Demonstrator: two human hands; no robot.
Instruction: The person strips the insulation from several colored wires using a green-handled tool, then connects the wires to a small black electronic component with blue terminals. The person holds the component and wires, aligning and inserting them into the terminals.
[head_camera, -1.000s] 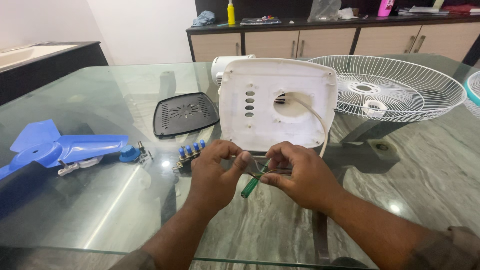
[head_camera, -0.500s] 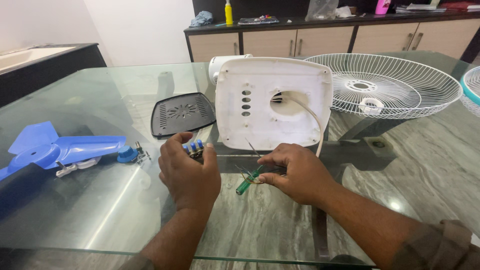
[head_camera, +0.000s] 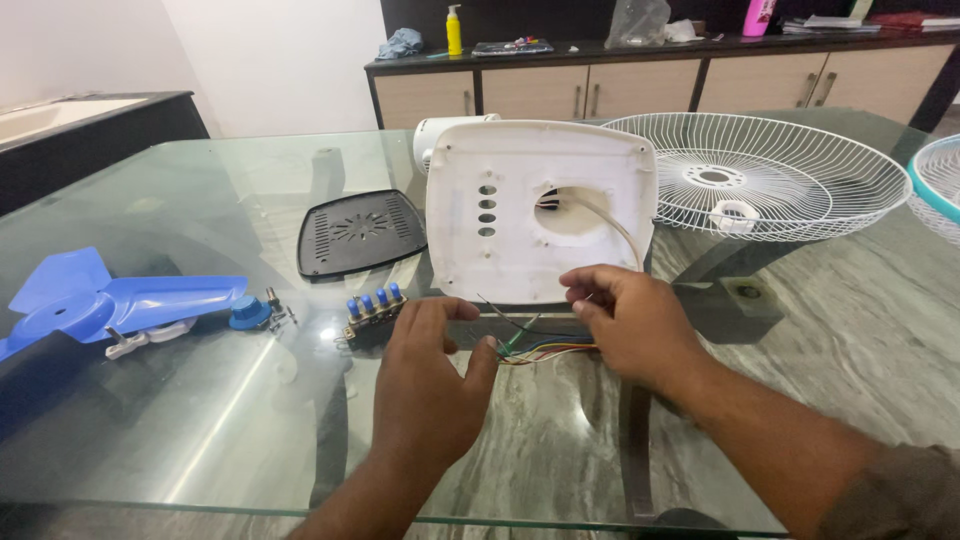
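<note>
Spreading across the view, the glass tabletop carries a white wire fan guard at the far right and a white fan housing standing upright in the middle. A blue fan blade lies at the left, a black vented cover behind a blue-buttoned switch block. The left hand and right hand each pinch thin coloured wires between fingers, just before the housing.
</note>
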